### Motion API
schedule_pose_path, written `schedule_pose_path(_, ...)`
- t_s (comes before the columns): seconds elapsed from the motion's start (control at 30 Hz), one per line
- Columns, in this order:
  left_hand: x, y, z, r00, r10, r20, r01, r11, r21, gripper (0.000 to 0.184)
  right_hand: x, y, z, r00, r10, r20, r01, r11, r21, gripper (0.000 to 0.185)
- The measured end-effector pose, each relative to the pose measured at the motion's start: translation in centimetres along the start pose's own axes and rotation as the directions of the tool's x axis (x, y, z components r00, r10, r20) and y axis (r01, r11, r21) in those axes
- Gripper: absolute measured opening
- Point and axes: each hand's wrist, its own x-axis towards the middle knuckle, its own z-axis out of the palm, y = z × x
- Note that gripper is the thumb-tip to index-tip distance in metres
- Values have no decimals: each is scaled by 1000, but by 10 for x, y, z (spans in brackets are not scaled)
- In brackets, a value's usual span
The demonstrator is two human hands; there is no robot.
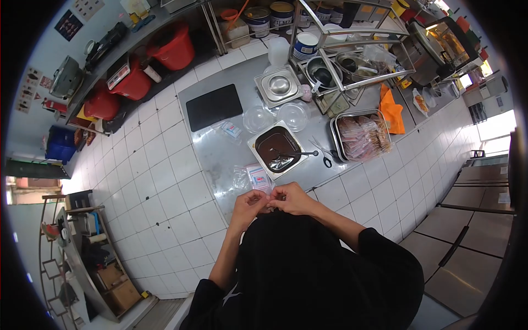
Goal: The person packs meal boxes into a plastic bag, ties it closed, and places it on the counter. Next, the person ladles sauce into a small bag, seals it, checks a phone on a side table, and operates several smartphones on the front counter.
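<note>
My left hand (251, 208) and my right hand (291, 199) meet at the near edge of the steel table. Fingers and thumbs on both are pinched together on the near end of a small clear plastic bag (258, 178) with blue and red print. What lies right between the fingertips is too small to make out. Just beyond stands a square steel pan (254, 144) of dark brown sauce, with a ladle (281, 161) resting in it. A pair of scissors (326, 160) lies to its right.
A steel tray (336, 144) of filled plastic packets sits on the right. Clear round lids (293, 117), another small bag (231, 131) and a black mat (214, 106) lie farther back. A metal rack (363, 77) with bowls stands at the far right, beside an orange cloth (391, 110).
</note>
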Motion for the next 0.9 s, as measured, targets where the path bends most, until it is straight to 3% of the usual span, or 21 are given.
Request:
schedule_pose_path(0.17, 7, 1, 13, 987, 113, 117, -132, 976, 174, 16, -6, -2, -20, 1000, 21, 3, -21, 1000, -14, 19)
schedule_pose_path(0.27, 14, 9, 17, 990, 13, 138, -18, 999, 33, 15, -7, -5, -30, 1000, 6, 17, -5, 998, -66, 17)
schedule_pose_path(0.37, 19, 11, 21, 990, -12, 142, 11, 1000, 3, 14, -9, -8, -40, 999, -1, 40, 2, 999, -37, 16)
schedule_pose_path(0.47, 27, 7, 24, 985, 87, 147, -93, 995, 35, 11, -10, -6, -45, 1000, 4, 6, -4, 1000, 30, 17)
schedule_pose_path(0.57, 36, -1, 33, 976, 212, 53, -219, 957, 192, 9, -12, -3, -47, 999, 4, -50, -1, 998, 58, 16)
schedule_pose_path(0.67, 31, 22, 52, 943, 329, 48, -281, 712, 644, 10, -11, 0, -47, 994, -32, -107, 32, 999, -1, 15)
schedule_pose_path(0.73, 33, 23, 53, 915, 382, 129, -360, 630, 688, 12, -10, 0, -44, 990, -48, -132, 50, 999, 7, 17)
schedule_pose_path(0.83, 36, 27, 54, 886, 426, 181, -425, 595, 682, 15, -3, 7, -40, 951, -258, -173, 221, 953, -209, 20)
schedule_pose_path(0.9, 34, 30, 54, 885, 430, 177, -423, 586, 692, 15, 0, 0, -42, 973, -200, -114, 171, 960, -223, 21)
